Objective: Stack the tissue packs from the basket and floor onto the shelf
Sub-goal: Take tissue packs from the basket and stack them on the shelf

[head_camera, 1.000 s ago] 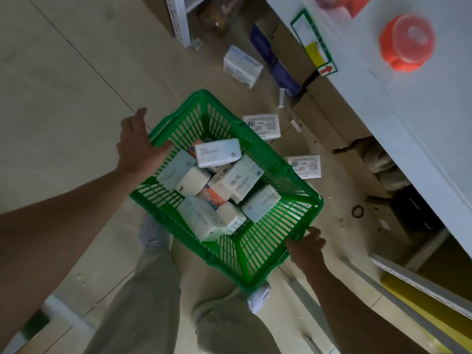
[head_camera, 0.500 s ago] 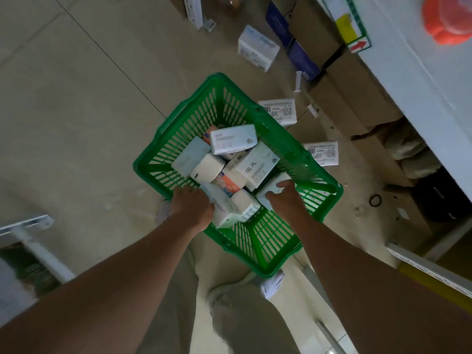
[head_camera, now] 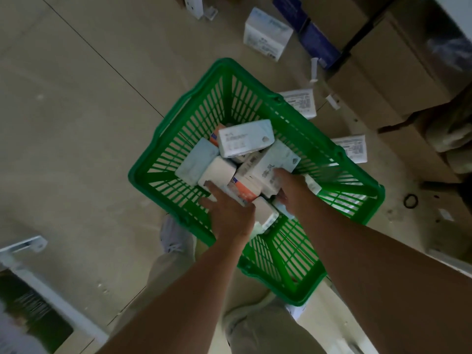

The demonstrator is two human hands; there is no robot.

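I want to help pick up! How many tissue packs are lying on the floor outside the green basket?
3: one big pack past the basket's far end, and two flat ones along its right side. Others may hide behind the basket.

A green slatted plastic basket (head_camera: 255, 103) sits on the floor at frame centre, set diagonally. Inside it, white and pale blue rectangular tissue packs (head_camera: 245, 141) lie jumbled at mixed angles, one with an orange panel (head_camera: 244, 191). Three further white tissue packs lie on the floor to the upper right: a boxy one (head_camera: 267, 33) and two flat, label-up packs (head_camera: 301, 102) (head_camera: 353, 148), partly hidden behind the basket rim.
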